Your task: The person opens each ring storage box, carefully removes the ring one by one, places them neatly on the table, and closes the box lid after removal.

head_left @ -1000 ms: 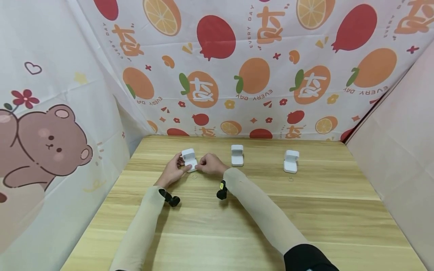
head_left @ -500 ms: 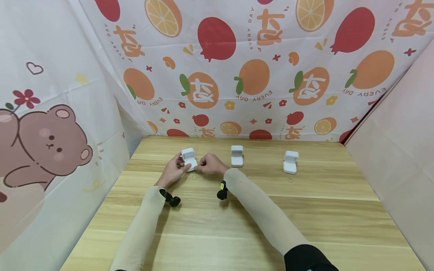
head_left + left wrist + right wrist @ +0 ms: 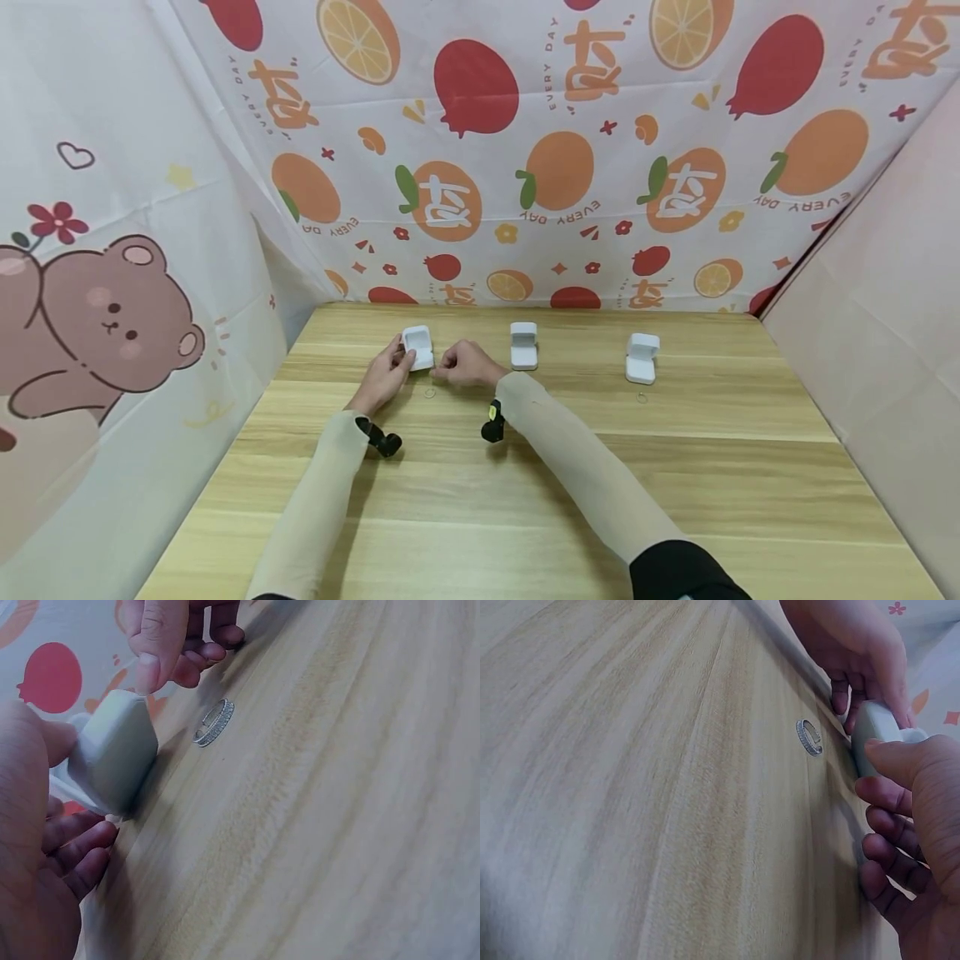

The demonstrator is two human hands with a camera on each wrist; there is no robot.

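My left hand grips an open white ring box at the left of the table, with the thumb on its near left side. In the left wrist view the box stands tilted, its lid side turned away. Right beside the box's near right corner is my right hand, fingers loosely bent and holding nothing. Its thumb overlaps the box edge in the right wrist view. A silver ring set with small stones lies on the wood just in front of the box.
Two more open white ring boxes stand on the wooden table: a middle box and a right box. Another ring lies before the right one. A fruit-printed cloth hangs behind the table.
The left box has shifted slightly away and tilted, and its front has come away from my right fingertips. My left thumb has moved back along it. The right hand has barely moved.
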